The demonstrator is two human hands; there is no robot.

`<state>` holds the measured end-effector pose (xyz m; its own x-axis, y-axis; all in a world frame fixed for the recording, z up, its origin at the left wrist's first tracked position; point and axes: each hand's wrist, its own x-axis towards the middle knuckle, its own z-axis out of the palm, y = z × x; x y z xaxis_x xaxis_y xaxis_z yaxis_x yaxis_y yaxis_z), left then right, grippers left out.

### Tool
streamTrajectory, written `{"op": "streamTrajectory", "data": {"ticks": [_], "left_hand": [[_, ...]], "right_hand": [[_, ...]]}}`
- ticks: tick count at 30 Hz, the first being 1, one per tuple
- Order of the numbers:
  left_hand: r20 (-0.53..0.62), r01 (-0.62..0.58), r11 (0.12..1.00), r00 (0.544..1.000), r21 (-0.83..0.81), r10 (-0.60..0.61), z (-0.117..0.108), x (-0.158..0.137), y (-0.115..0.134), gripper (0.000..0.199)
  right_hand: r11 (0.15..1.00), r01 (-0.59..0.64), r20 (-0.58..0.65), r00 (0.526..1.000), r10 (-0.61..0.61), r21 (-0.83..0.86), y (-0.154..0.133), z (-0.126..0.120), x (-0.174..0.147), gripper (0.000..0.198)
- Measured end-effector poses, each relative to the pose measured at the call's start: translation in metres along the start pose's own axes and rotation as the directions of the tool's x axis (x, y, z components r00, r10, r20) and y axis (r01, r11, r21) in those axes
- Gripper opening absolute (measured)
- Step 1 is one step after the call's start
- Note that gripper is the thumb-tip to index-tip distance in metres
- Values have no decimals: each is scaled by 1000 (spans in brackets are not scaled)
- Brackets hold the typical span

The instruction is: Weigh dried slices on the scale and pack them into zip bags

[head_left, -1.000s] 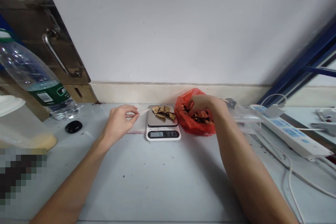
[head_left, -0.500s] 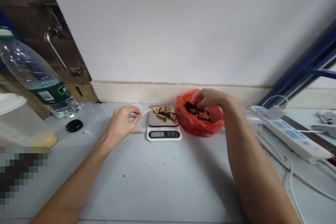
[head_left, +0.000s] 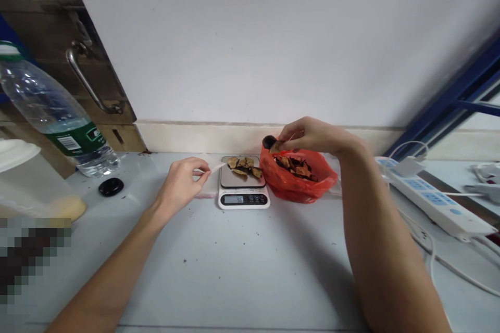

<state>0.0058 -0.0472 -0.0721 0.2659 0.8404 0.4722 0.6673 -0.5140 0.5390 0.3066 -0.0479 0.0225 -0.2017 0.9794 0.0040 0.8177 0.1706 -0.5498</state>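
Note:
A white kitchen scale [head_left: 244, 202] stands against the wall side of the table, several dried brown peel-like pieces [head_left: 244, 166] lying on its metal plate. Its display seems to read 96; a decimal point is too small to make out. Left of it, my left hand [head_left: 188, 177] pinches the edge of a thin, clear plastic bag [head_left: 211, 179] that lies beside the scale. My right hand [head_left: 304, 135] is closed on a curled dried peel-like piece [head_left: 275, 146], dark on one side, just above an open red plastic bag [head_left: 300, 190]. More such pieces [head_left: 297, 166] fill that bag.
A large water bottle [head_left: 70, 130], a black lid-like object [head_left: 111, 187] and a white-lidded container [head_left: 23, 182] stand to the left. On the right lie a white power strip [head_left: 437, 197] and loose cables. The wall rises directly behind the scale.
My right hand has risen out of the red bag and slightly left, bringing up a dried peel-like piece. My left hand has stayed in place, as has the scale's reading.

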Motion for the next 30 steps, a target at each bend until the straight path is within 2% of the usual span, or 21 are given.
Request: {"op": "streamTrajectory", "data": {"ticks": [3, 9, 16, 21, 24, 26, 30], "left_hand": [[4, -2, 1000, 1000, 12, 2, 0, 0, 0, 22], [20, 1, 1000, 1000, 1, -2, 0, -1, 2, 21], [13, 12, 1000, 1000, 20, -12, 0, 0, 2, 19], [17, 9, 1000, 1000, 2, -9, 0, -1, 2, 19], [20, 7, 999, 1000, 33, -8, -1, -1, 2, 19], [10, 10, 999, 1000, 43, -11, -1, -2, 2, 18], [-57, 41, 999, 998, 13, -40, -2, -1, 7, 14]], "right_hand": [[996, 56, 19, 998, -58, 64, -7, 4, 1, 13], [994, 108, 5, 994, -108, -23, -27, 22, 8, 15], [988, 23, 10, 1000, -22, -155, -41, 45, 17, 19], [989, -13, -47, 999, 7, -146, -41, 37, 13, 18], [984, -75, -125, 991, 54, -165, -34, 22, 5, 15], [966, -164, -165, 978, 132, -202, -27, 13, 0, 12], [874, -367, -242, 923, 300, -318, -12, 1, -7, 3]]}}
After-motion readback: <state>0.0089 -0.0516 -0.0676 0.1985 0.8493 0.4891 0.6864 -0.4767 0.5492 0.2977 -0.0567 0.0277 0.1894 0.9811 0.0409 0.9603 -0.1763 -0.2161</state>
